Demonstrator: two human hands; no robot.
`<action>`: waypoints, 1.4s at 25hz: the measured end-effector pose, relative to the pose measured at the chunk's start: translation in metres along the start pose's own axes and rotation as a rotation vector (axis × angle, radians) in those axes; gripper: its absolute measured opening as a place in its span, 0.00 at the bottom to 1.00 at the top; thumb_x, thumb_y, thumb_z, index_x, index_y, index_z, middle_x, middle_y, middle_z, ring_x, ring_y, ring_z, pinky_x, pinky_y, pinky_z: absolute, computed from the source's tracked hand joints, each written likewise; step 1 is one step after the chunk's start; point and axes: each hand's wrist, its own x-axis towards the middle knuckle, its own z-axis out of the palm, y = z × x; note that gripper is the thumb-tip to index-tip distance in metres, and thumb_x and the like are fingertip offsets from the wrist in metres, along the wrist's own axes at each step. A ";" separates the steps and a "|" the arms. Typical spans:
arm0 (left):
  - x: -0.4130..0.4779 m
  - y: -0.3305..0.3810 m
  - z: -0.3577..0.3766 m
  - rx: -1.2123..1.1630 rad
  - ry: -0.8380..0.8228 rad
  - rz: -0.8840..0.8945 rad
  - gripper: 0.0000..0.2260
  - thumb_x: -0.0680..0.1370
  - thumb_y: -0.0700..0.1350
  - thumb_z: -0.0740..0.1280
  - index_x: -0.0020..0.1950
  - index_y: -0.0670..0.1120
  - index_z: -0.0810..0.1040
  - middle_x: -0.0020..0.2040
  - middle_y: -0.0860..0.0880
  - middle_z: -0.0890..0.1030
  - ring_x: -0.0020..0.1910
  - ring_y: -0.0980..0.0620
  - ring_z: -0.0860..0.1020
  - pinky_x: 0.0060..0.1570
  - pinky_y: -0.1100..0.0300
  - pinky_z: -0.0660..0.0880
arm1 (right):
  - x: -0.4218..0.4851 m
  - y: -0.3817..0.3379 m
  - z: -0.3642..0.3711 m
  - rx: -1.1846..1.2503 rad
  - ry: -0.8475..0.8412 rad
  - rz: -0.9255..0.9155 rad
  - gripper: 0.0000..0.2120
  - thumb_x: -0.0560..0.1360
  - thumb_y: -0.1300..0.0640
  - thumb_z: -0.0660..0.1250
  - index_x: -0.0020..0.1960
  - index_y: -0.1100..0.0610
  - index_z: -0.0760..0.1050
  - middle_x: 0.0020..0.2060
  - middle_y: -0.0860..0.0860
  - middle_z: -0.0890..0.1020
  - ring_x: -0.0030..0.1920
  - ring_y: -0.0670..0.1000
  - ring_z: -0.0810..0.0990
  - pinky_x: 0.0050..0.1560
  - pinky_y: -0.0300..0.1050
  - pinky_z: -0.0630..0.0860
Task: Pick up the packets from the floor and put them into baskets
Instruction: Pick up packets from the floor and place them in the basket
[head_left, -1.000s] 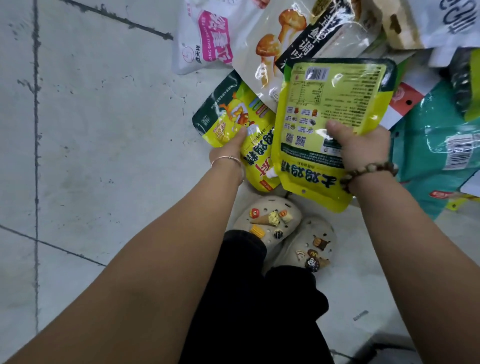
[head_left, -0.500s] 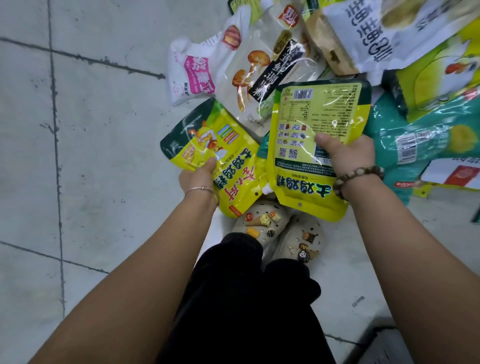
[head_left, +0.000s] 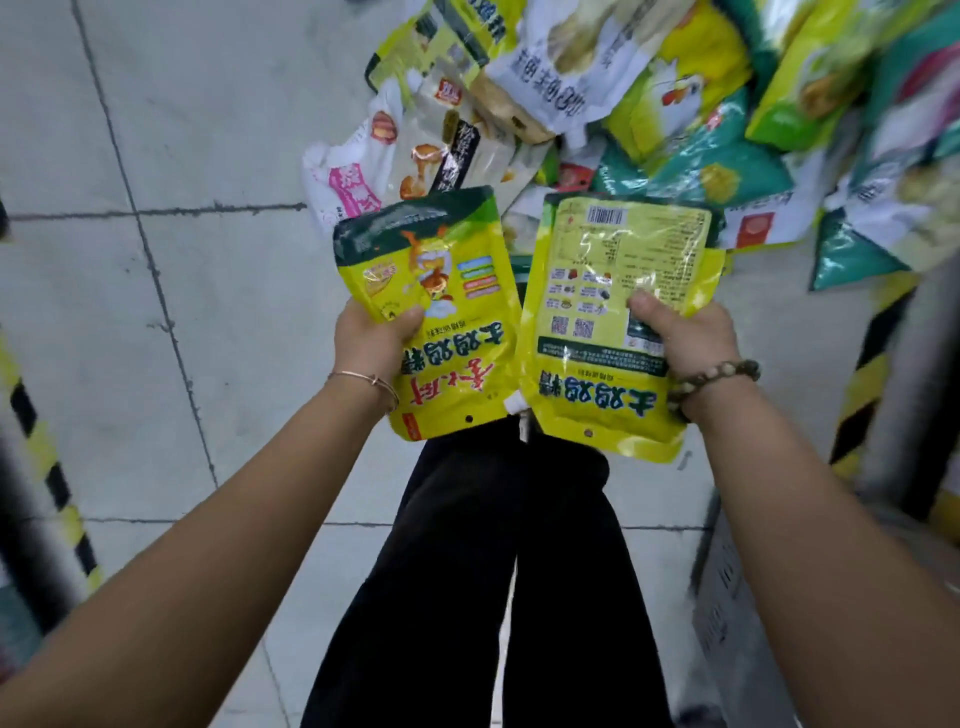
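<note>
Both hands are clamped on packets, one each, and they are held side by side above the person's black trousers (head_left: 498, 571). The left hand (head_left: 371, 340) grips the left packet (head_left: 452, 270) by its left edge, thumb pressed on the printed front and the fingers hidden behind it. This packet is yellow with a dark green top band and shows a picture and large blue lettering. The right hand (head_left: 688, 340) grips the right packet (head_left: 597, 249) by its right edge, thumb on the face turned to the camera, which is the back with a barcode and small print. The two packets nearly touch along their inner edges, and both are lifted clear of the floor (head_left: 208, 130). A thin bangle (head_left: 363, 378) circles the left wrist and a bead bracelet (head_left: 717, 375) the right. Beyond the hands a pile of packets (head_left: 675, 156) in yellow, white and teal lies on the grey tiles. Blurred yellow-and-black striped posts (head_left: 862, 374) stand at both sides of the view.
</note>
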 end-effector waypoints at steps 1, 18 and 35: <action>-0.013 0.012 0.002 0.044 -0.039 0.028 0.14 0.74 0.35 0.69 0.59 0.41 0.75 0.53 0.44 0.80 0.48 0.46 0.79 0.48 0.54 0.76 | -0.015 0.000 -0.014 0.022 0.011 0.019 0.17 0.70 0.52 0.73 0.52 0.60 0.75 0.50 0.52 0.80 0.50 0.52 0.79 0.52 0.43 0.75; -0.247 0.020 0.154 0.606 -0.731 0.400 0.11 0.74 0.30 0.66 0.53 0.41 0.74 0.41 0.52 0.80 0.32 0.64 0.79 0.33 0.71 0.74 | -0.184 0.171 -0.265 0.589 0.508 0.109 0.23 0.65 0.51 0.76 0.55 0.60 0.76 0.52 0.50 0.81 0.54 0.50 0.80 0.62 0.53 0.73; -0.423 -0.145 0.335 1.114 -0.939 0.858 0.14 0.73 0.38 0.68 0.58 0.44 0.75 0.52 0.46 0.81 0.54 0.42 0.78 0.55 0.49 0.74 | -0.270 0.419 -0.351 1.051 1.036 0.345 0.05 0.69 0.61 0.73 0.41 0.54 0.77 0.37 0.41 0.81 0.35 0.33 0.79 0.36 0.26 0.73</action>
